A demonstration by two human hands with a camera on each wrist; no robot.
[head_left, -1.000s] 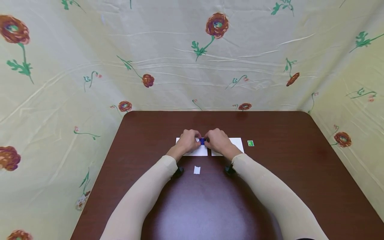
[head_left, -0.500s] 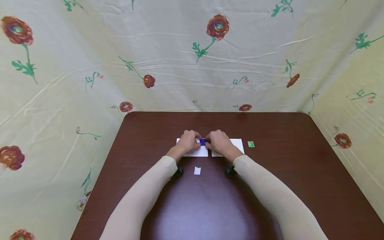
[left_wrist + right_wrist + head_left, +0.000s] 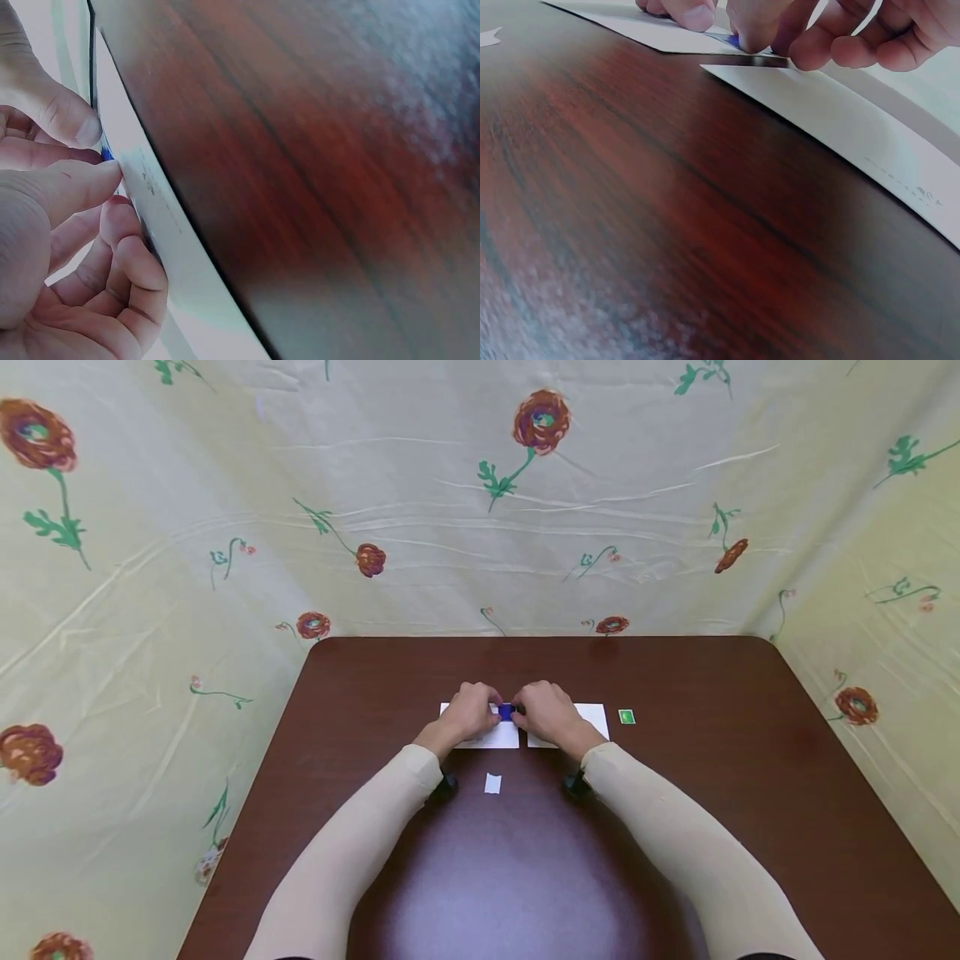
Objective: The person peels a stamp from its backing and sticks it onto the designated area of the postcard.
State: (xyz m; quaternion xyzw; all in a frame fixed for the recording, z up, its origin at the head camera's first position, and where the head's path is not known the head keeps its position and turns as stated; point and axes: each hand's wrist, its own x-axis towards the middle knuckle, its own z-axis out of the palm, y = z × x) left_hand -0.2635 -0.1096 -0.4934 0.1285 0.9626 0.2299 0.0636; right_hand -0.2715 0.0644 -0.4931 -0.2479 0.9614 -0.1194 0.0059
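Two white envelopes lie side by side on the table. A small blue stamp (image 3: 506, 712) is at the upper right corner of the left envelope (image 3: 498, 738). My left hand (image 3: 468, 712) pinches the stamp's left edge between thumb and fingers. From the other side my right hand (image 3: 547, 712) pinches its right edge, its wrist crossing the right envelope (image 3: 594, 717). In the left wrist view only a sliver of the blue stamp (image 3: 107, 154) shows between the thumbs. Faint print marks the left envelope (image 3: 176, 232); the fingers cover much of its top edge.
A green stamp (image 3: 627, 717) with a white border lies right of the envelopes. Nearer to me is a small white paper scrap (image 3: 492, 783). The brown wooden table (image 3: 375, 693) is walled in by flowered cloth (image 3: 450, 485).
Both hands stay at the blue stamp with barely any movement. The whole view shifts slightly with the head.
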